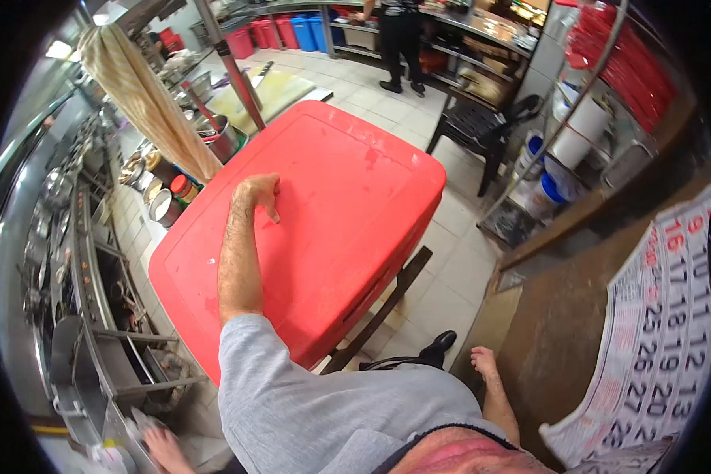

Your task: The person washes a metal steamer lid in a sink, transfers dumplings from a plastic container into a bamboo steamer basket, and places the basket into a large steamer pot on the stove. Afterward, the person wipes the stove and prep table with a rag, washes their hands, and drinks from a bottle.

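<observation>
My left hand (259, 196) is over the left part of a large red lid (340, 189), its thumb apart from the bent fingers and nothing held in it. Whether it presses on the lid is hard to tell. Low at my right side, my right hand (483, 361) hangs beside a brown surface (537, 340), with its fingers curled in and no object visible in them. The red lid tops a big red container with a few dark smudges on it.
Another person's blurred hand (164, 449) is at the lower left, by metal shelving (122, 336). Ahead stands a person in black (400, 39). A black chair (482, 126), a striped cloth (146, 103), a metal pole (233, 67) and a calendar (656, 332) surround the container.
</observation>
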The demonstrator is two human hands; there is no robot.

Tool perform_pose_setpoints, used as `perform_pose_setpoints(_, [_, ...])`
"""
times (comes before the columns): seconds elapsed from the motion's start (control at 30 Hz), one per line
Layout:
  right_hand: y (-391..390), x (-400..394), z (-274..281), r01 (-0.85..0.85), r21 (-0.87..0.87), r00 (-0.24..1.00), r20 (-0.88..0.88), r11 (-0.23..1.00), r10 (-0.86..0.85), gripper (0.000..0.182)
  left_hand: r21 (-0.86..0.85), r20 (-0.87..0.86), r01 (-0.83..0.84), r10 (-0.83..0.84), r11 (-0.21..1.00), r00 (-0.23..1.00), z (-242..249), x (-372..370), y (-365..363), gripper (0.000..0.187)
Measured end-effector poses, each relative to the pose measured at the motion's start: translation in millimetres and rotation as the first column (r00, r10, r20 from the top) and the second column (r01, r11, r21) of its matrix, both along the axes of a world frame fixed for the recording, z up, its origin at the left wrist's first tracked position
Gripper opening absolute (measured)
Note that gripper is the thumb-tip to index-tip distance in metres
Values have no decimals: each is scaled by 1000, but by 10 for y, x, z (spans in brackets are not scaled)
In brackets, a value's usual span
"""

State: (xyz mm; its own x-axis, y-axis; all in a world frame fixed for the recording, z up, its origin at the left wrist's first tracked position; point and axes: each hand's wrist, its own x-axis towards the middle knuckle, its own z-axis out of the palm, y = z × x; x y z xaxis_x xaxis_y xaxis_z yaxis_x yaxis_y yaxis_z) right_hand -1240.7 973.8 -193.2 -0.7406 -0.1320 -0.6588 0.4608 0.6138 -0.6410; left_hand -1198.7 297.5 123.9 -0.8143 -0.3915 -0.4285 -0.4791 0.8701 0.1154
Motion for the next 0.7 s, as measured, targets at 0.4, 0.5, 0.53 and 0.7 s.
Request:
perform_pose_setpoints(0.4, [-435, -3417, -34, -343, -69, 936, -115, 937, 334, 21, 37, 146, -629, 618, 777, 772, 18, -510, 176, 83])
perform_pose_setpoints(0.5, [-724, -4044, 117, -401, -73, 904, -194, 913, 381, 21, 28, 153, -676, 665, 736, 731, 18, -643, 148, 83])
perform_pose_setpoints(0.53, [-834, -4235, 159, -436, -98, 891, -186, 895, 414, 21, 28, 154, -706, 695, 707, 702, 8, -664, 134, 82])
perform_pose_setpoints(0.7, [-1370, -4911, 238, -580, -41, 805, -181, 813, 565, 24, 16, 145, -833, 823, 553, 549, -71, -798, -73, 81])
